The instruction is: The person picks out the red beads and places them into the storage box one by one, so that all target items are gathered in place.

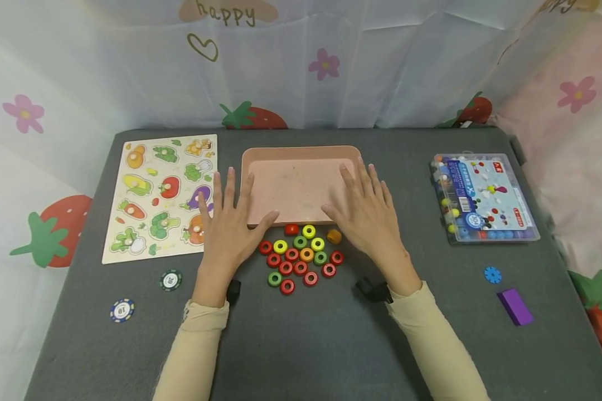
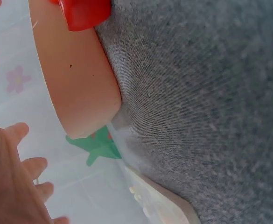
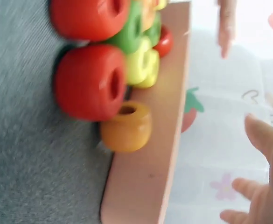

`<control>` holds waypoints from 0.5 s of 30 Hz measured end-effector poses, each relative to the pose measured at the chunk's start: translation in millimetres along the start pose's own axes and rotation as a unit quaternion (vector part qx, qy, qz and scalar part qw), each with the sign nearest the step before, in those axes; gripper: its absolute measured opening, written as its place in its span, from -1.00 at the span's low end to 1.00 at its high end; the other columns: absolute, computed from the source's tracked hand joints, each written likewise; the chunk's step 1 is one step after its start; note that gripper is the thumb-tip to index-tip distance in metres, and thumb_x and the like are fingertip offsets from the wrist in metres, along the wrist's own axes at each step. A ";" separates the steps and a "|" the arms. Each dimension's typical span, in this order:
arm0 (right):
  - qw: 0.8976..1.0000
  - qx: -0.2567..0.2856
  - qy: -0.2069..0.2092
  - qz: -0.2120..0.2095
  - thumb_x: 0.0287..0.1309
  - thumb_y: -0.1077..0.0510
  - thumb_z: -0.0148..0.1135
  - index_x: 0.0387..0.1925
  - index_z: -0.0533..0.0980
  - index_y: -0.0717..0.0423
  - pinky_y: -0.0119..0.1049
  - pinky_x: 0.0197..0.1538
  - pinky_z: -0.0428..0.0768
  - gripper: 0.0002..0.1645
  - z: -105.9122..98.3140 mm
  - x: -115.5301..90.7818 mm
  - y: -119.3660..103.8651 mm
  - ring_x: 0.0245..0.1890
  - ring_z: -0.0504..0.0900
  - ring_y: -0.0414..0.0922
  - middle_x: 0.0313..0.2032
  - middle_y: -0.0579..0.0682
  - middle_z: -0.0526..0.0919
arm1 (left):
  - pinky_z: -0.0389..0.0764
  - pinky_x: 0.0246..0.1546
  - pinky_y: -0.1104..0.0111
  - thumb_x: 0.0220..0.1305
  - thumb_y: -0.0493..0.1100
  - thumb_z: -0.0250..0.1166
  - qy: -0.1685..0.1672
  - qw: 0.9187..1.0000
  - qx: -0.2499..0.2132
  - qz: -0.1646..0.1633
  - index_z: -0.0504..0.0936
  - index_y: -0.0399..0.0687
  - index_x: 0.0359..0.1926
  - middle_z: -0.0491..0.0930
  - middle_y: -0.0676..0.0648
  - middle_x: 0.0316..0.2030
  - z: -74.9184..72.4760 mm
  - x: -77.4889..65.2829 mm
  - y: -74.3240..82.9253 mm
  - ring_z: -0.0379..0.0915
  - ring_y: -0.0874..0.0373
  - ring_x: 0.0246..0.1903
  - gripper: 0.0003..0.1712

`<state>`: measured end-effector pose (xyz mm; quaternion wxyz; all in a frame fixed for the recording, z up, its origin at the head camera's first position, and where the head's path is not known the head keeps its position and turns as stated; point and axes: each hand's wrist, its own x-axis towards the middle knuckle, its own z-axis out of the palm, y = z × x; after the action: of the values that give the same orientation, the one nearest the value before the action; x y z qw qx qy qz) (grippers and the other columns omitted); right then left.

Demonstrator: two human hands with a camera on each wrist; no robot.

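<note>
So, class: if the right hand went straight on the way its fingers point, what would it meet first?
Probably the patterned curtain behind the table: the right hand looks raised above the rim of the pink tray, so it would likely clear the far side, though depth is unclear.

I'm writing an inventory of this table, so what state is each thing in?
Left hand: fingers spread, holding nothing
Right hand: fingers spread, holding nothing
Pink tray: upright, open-topped
Beads: loose, bunched by the tray, mostly hole-up
Clear plastic case: closed, lying flat
Vegetable puzzle board: flat, visible pieces in place
Green-rimmed chip: lying flat
Blue-rimmed chip: lying flat
Blue disc: lying flat
Purple block: lying flat
</note>
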<state>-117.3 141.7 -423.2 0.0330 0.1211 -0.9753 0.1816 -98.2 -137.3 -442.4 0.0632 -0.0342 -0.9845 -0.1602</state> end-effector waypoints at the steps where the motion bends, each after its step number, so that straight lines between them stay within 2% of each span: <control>1: 1.000 0.024 -0.004 -0.011 0.28 -0.48 0.02 0.60 -0.12 -0.31 0.28 0.48 0.01 0.02 -1.7 -1.5 -0.7 0.59 -0.18 0.08 0.61 -0.05 -0.26 | -0.31 0.46 -0.27 0.23 0.60 -0.03 -0.002 1.000 -0.015 -0.001 -0.31 0.45 0.59 -0.32 -0.03 0.61 0.0 -0.4 -0.4 -0.53 -0.09 0.58 0.08; 4: 0.992 0.111 -0.021 -0.048 0.25 -0.32 0.25 0.58 -0.03 -0.30 0.33 0.39 0.17 0.02 -7.0 -6.9 -3.3 0.54 0.01 0.12 0.58 0.00 -0.09 | -0.10 0.44 -0.29 0.26 0.56 0.02 -0.009 0.997 -0.078 -0.009 -0.23 0.42 0.59 -0.21 -0.07 0.61 0.2 -2.2 -1.9 -0.38 -0.11 0.58 0.06; 6: 0.983 0.167 -0.035 -0.061 0.21 -0.23 0.35 0.56 0.02 -0.34 0.30 0.34 0.28 0.02 -10.5 -11.2 -5.2 0.47 0.15 0.08 0.52 -0.01 0.07 | -0.02 0.43 -0.29 0.27 0.51 0.08 -0.020 0.989 -0.143 -0.019 -0.17 0.40 0.60 -0.16 -0.07 0.60 -0.4 -4.5 -2.6 -0.27 -0.13 0.57 0.04; 8: 0.973 0.216 -0.047 -0.071 0.18 -0.15 0.41 0.54 0.06 -0.38 0.22 0.29 0.39 0.02 -13.6 -15.4 -6.4 0.39 0.28 0.04 0.44 -0.03 0.20 | 0.02 0.43 -0.28 0.28 0.44 0.14 -0.028 0.976 -0.212 -0.032 -0.10 0.32 0.60 -0.11 -0.07 0.59 -0.7 -7.1 -3.4 -0.18 -0.13 0.56 0.03; 11: 0.957 0.268 -0.057 -0.090 0.16 -0.03 0.46 0.49 0.17 -0.34 0.08 0.08 0.56 -0.05 -14.4 -20.7 -6.1 0.19 0.48 -0.01 0.28 -0.05 0.38 | 0.13 0.44 -0.16 0.30 0.32 0.23 -0.034 0.951 -0.304 -0.055 0.00 0.19 0.59 0.00 -0.08 0.57 0.2 -9.7 -5.3 -0.05 -0.08 0.53 -0.01; 15: 0.941 0.307 -0.071 -0.126 0.12 0.15 0.49 0.28 0.47 -0.08 -0.13 -0.27 0.61 -0.31 -6.5 -26.1 -6.6 -0.22 0.63 -0.07 0.04 -0.03 0.59 | 0.33 0.38 -0.04 0.36 0.12 0.28 -0.027 0.918 -0.389 -0.076 0.12 0.04 0.56 0.18 -0.15 0.50 3.9 -9.7 -8.2 0.13 -0.05 0.47 -0.13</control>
<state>-90.3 144.0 -417.7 -0.0528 0.2595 -0.8488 0.4576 -89.7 -144.2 -450.0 0.0060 0.0141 -0.8454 -0.5339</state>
